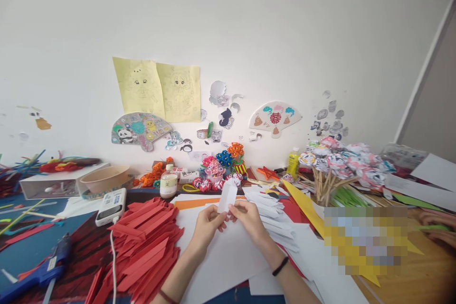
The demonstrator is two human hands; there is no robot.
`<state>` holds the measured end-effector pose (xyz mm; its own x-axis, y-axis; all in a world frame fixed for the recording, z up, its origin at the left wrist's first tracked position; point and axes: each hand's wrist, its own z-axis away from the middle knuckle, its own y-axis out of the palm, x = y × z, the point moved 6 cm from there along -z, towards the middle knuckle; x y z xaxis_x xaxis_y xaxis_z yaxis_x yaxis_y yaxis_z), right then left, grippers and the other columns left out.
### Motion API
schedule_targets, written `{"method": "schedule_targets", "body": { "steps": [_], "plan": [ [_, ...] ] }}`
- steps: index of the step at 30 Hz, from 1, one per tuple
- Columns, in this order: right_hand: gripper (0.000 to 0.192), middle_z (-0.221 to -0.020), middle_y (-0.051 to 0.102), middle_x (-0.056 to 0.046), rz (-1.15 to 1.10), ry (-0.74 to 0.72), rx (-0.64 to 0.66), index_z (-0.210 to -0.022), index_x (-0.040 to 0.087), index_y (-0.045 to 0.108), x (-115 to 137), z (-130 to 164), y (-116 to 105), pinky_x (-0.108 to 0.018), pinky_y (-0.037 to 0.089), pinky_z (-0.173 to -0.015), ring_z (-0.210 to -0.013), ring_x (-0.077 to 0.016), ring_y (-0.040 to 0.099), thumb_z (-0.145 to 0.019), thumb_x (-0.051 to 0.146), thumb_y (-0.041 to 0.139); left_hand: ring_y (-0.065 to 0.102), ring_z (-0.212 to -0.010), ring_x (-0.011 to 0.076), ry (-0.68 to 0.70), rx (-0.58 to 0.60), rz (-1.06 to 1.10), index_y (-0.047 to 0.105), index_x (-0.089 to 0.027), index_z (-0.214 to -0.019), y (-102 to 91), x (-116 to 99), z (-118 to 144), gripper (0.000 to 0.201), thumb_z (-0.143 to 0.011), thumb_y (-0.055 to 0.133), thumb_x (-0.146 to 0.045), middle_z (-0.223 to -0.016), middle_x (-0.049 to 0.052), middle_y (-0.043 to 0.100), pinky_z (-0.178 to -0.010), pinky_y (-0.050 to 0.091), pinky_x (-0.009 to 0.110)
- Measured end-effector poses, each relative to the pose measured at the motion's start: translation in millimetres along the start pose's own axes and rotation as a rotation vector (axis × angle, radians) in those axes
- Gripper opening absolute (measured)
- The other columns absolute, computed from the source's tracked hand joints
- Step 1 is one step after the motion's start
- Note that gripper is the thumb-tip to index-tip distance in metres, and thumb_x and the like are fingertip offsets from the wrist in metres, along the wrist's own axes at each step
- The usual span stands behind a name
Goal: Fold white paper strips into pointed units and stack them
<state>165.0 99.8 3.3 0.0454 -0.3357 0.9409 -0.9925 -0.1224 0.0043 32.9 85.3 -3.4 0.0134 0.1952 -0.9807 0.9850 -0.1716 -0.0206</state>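
Both hands, left hand (pixel 206 222) and right hand (pixel 248 216), are pinching the light, floppy white paper strip (pixel 227 197) by its lower end, grips closed.

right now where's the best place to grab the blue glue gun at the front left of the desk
Take the blue hot glue gun by its handle, the thick part toward the upper right, coming from above. It lies flat on the blue desk mat with its nozzle pointing to the lower left corner, so the nozzle end is best avoided. Both hands are busy with a white paper strip.
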Motion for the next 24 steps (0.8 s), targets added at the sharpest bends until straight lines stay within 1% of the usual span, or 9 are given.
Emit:
{"method": "schedule_targets", "body": {
  "steps": [3, 6, 7, 9, 12, 14, 17, 21, 24],
  "plan": [
    [0.038, -0.062, 0.064, -0.005, 0.013, 0.01, -0.009, -0.072, 0.012, 0.066, -4, -3, -4, -0.027, 0.046, -0.054, -0.054, -0.0166, 0.059, -0.072, 0.05, 0.065, 0.057, -0.058, 0.0127, 0.102, -0.025, -0.236, 0.057, -0.013, -0.087, -5.0, -5, 0, 0.023, -0.075, 0.061, -0.032, -0.08, 0.005, 0.065, -0.053, 0.045, 0.025],
    [0.035, -0.057, 0.062, -0.004, 0.075, 0.048, -0.027, -0.064, 0.012, 0.063, -11, -6, -10, -0.026, 0.045, -0.051, -0.05, -0.0157, 0.057, -0.071, 0.047, 0.065, 0.058, -0.068, 0.0132, 0.384, -0.125, -0.649, 0.049, -0.021, -0.114, -11.8, -27, 8, 0.036, -0.078, 0.056, -0.019, -0.102, 0.004, 0.061, -0.063, 0.047, 0.027],
    [0.035, -0.056, 0.061, -0.004, 0.089, 0.056, -0.021, -0.062, 0.013, 0.062, -13, -7, -11, -0.026, 0.045, -0.05, -0.049, -0.0154, 0.057, -0.071, 0.046, 0.065, 0.058, -0.074, 0.0147, 0.488, -0.09, -0.798, 0.049, -0.023, -0.115, -8.8, -33, 11, 0.035, -0.081, 0.053, -0.017, -0.105, 0.004, 0.06, -0.066, 0.046, 0.028],
    [0.034, -0.053, 0.06, -0.003, 0.107, 0.06, -0.004, -0.059, 0.013, 0.06, -15, -7, -11, -0.026, 0.044, -0.049, -0.048, -0.0149, 0.056, -0.071, 0.044, 0.065, 0.057, -0.082, 0.0178, 0.67, -0.001, -1.062, 0.054, -0.025, -0.109, -1.6, -39, 18, 0.026, -0.086, 0.048, -0.015, -0.101, 0.004, 0.061, -0.07, 0.044, 0.03],
    [0.033, -0.052, 0.06, -0.003, 0.12, 0.049, 0.012, -0.06, 0.014, 0.06, -15, -6, -10, -0.026, 0.044, -0.05, -0.048, -0.0152, 0.056, -0.071, 0.044, 0.065, 0.055, -0.081, 0.0189, 0.833, 0.058, -1.277, 0.06, -0.023, -0.098, 3.3, -39, 23, 0.02, -0.091, 0.043, -0.014, -0.091, 0.004, 0.062, -0.069, 0.04, 0.029],
    [0.033, -0.053, 0.062, -0.003, 0.114, 0.034, 0.022, -0.062, 0.014, 0.061, -14, -5, -8, -0.026, 0.045, -0.052, -0.05, -0.0157, 0.058, -0.072, 0.045, 0.066, 0.053, -0.078, 0.0182, 0.857, 0.053, -1.308, 0.061, -0.023, -0.095, 3.3, -38, 23, 0.022, -0.092, 0.041, -0.013, -0.089, 0.004, 0.061, -0.067, 0.038, 0.029],
    [0.035, -0.055, 0.064, -0.005, 0.068, 0.012, 0.058, -0.068, 0.012, 0.065, -13, -5, -5, -0.027, 0.047, -0.054, -0.051, -0.0163, 0.059, -0.073, 0.047, 0.066, 0.052, -0.077, 0.0184, 0.773, 0.001, -1.239, 0.061, -0.023, -0.089, 0.6, -38, 20, 0.02, -0.092, 0.043, -0.017, -0.087, 0.004, 0.059, -0.066, 0.037, 0.029],
    [0.037, -0.061, 0.067, -0.007, -0.043, 0.001, 0.083, -0.075, 0.011, 0.068, -12, -4, -1, -0.029, 0.05, -0.057, -0.056, -0.0181, 0.062, -0.072, 0.047, 0.069, 0.052, -0.084, 0.0199, 0.595, -0.113, -0.971, 0.061, -0.022, -0.086, -7.0, -41, 14, 0.014, -0.09, 0.047, -0.024, -0.09, 0.004, 0.057, -0.072, 0.04, 0.03],
    [0.038, -0.067, 0.069, -0.009, -0.109, 0.021, 0.089, -0.081, 0.01, 0.069, -13, -4, 2, -0.03, 0.051, -0.06, -0.061, -0.0199, 0.065, -0.069, 0.045, 0.073, 0.053, -0.087, 0.02, 0.509, -0.147, -0.781, 0.059, -0.022, -0.086, -11.0, -39, 11, 0.011, -0.088, 0.048, -0.024, -0.091, 0.004, 0.058, -0.076, 0.041, 0.031]
  ]
}}
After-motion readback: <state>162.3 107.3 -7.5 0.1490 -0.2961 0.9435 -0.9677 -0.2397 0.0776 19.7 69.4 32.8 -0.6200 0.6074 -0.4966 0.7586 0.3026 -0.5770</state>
